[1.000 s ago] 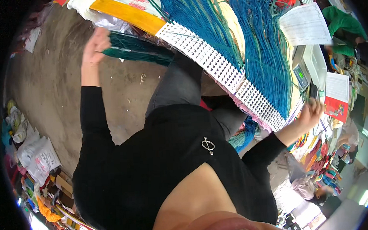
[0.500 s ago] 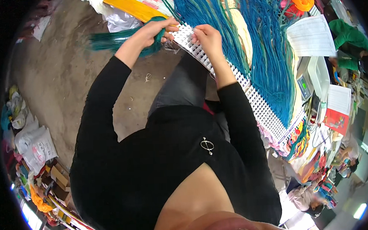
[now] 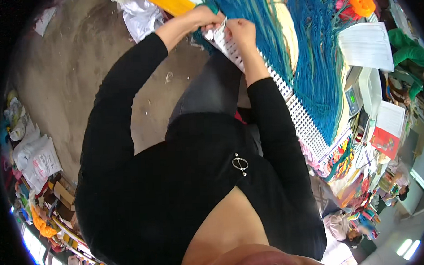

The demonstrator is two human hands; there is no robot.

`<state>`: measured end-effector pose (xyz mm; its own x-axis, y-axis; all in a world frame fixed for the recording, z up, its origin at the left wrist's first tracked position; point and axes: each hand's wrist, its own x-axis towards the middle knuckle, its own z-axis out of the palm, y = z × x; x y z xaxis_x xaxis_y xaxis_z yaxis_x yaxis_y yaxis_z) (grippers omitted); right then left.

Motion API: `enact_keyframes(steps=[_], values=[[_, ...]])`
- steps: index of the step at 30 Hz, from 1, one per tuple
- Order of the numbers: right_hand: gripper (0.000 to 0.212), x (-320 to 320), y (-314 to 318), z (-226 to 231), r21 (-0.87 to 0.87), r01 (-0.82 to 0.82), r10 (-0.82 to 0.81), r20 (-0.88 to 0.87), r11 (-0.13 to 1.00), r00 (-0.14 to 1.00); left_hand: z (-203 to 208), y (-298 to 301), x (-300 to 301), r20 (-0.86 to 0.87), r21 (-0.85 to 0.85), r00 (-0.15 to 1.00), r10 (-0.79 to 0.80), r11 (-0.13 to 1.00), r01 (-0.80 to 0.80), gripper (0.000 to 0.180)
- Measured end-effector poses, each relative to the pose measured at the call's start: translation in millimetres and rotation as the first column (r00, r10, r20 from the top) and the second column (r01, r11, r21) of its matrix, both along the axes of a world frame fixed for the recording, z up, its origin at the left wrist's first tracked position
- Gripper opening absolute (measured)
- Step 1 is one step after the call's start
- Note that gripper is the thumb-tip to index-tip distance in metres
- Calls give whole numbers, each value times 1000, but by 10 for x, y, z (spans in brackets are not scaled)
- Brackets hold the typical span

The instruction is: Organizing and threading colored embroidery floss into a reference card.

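Green yarn [image 3: 211, 8] shows above and below your left hand [image 3: 204, 18], near the end of the white holed strip [image 3: 311, 128] along the worktop's edge. Expect it to be light, soft and limp, with no stiffness of its own: it should sag where you leave it unsupported, and loose strands could slide apart or snag. Take it as a whole bundle rather than by a few strands, with the fingers wrapped round it close to where it meets the strip, and squeeze firmly enough to keep it together; it is unlikely to be crushed, though a single strand might fray or pull out. The fingers of your left hand are bent and partly hidden, so I cannot tell how tightly they close or on what. Your right hand [image 3: 242, 32] is just beside it, fingers bent inward next to a pale thread [image 3: 222, 27]; whether they pinch it, I cannot tell. The strip looks stiff and flat, so it would be better steadied by its edge than bent. Beyond it, the long blue yarn [image 3: 314, 80] lies spread over the worktop and looks easy to tangle, so keep your sleeves off it; cream yarn [image 3: 287, 32] runs alongside. Farther off are a small scale [image 3: 352, 99] and a paper sheet [image 3: 365, 47], with a person in green [image 3: 409, 53] past them.
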<state>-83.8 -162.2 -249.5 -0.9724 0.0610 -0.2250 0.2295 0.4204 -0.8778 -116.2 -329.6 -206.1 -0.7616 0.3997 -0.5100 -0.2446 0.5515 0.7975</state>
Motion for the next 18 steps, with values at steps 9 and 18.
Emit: enact_keyframes(steps=[9,18], values=[[20,99,-226,274,-195,-53,43,-55,979,998,-110,-218,63,-60,267,924,379,898,-351,18],[17,181,-148,290,-108,-50,34,-144,993,989,672,-1095,-180,522,850,821,-232,223,-477,21]])
